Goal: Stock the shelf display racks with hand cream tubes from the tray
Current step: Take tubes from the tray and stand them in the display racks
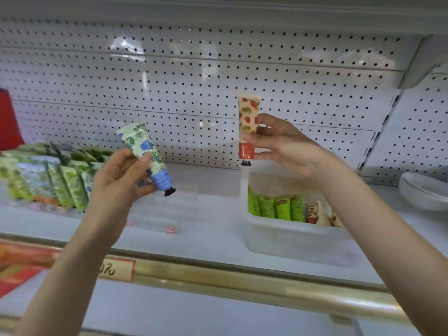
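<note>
My left hand (118, 180) grips a blue-flowered hand cream tube (145, 154), tilted with its black cap pointing down and right. My right hand (278, 141) pinches a cream tube with red strawberries (247, 127), held upright with the cap down, above the translucent white tray (291, 236). Inside the tray stand several green tubes (278, 207) and a few strawberry ones. On the left of the shelf a clear display rack (51, 207) holds rows of green and blue tubes (48, 178). A clear rack section (169, 209) in the middle holds no tubes.
A white pegboard wall (194, 81) backs the shelf. A white bowl (424, 190) sits at the far right. A red object (9, 120) stands at the far left. A gold rail (242, 280) with a red price label (116, 270) runs along the shelf's front edge.
</note>
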### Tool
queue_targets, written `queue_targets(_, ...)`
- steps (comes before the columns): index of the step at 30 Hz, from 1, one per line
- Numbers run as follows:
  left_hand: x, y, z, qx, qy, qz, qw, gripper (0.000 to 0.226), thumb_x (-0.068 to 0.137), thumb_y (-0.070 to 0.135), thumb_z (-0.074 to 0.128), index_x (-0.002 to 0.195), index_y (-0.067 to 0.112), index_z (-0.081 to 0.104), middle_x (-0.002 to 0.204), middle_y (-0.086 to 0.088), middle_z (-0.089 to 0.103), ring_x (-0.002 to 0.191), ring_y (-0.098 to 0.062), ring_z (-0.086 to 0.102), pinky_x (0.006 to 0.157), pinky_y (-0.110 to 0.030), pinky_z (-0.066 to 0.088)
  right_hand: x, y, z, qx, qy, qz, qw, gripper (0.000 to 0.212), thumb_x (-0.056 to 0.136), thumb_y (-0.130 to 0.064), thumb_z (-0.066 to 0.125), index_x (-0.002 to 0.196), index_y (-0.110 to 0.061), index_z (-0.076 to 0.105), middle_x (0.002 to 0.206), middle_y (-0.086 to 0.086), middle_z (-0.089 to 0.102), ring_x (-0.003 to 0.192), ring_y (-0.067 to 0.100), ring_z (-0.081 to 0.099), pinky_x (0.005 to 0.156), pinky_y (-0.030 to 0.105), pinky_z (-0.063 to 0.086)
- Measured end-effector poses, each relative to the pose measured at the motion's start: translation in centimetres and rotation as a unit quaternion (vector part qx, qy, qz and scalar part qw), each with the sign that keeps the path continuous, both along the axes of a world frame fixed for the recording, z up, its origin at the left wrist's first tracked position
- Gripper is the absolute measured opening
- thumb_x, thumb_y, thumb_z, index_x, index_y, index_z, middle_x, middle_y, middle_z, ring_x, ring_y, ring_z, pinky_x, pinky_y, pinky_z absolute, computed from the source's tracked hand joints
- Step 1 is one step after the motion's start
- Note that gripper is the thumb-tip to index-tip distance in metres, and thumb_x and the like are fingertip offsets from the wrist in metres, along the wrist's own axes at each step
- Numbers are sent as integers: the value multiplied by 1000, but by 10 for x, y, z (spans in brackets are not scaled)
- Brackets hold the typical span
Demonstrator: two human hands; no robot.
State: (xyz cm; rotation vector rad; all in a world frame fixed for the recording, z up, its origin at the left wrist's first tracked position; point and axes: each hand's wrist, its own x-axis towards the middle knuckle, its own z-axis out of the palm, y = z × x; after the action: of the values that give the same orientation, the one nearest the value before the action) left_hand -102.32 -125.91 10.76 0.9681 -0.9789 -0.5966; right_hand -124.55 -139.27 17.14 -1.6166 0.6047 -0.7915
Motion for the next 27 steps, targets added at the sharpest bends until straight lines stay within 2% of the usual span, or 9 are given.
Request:
queue_targets(3,20,11,6,-5,-23,34,999,22,92,11,50,77,25,58,63,17,62,61,2,61,58,-14,53,26,19,-2,-28,-2,5,1000,16,87,-10,61,101,-14,57,93,2,61,84,12,64,80,30,57)
queue_targets(6,40,21,13,-13,-35,43,998,33,89,16,54,63,33,67,60,19,60,61,4,59,61,-13,53,52,36,-4,-97,21,-9,995,26,84,-17,66,109,-15,58,97,-1,62,89,13,64,84,33,56)
queue_targets(11,89,32,17,-14,-19,38,999,5,71,27,62,67,31,63,62,18,60,68,2,60,66,-14,53,98,54,-6,-123,27,1,992,23,82,-14,66,102,-23,57,100,0,61,86,12,62,83,34,55)
queue_targets(15,128,37,21,0,-57,27,998,10,73,24,62,75,22,52,57,18,53,68,2,58,71,-17,54,141,60,-15,-112,25,-13,993,23,78,-16,67,98,-23,58,90,-8,62,76,4,63,75,26,57)
queue_targets(18,155,41,23,10,-101,-1,995,10,76,24,61,81,19,53,63,18,57,73,3,60,74,-17,54,168,60,-25,-98,16,-49,994,23,79,-16,67,100,-21,59,90,-7,62,77,4,65,74,26,57)
queue_targets(22,182,41,23,22,-121,-39,992,12,75,24,61,86,20,59,72,17,64,76,3,62,73,-16,53,194,57,-44,-68,-15,-115,991,21,83,-12,66,101,-18,59,97,0,64,86,13,66,78,30,57)
queue_targets(27,205,36,17,50,-128,-82,987,24,75,24,63,97,14,63,98,-2,69,87,-5,66,74,-16,52,213,52,-68,-45,-30,-210,976,20,80,-10,69,96,-17,59,94,-1,66,89,15,64,78,31,58)
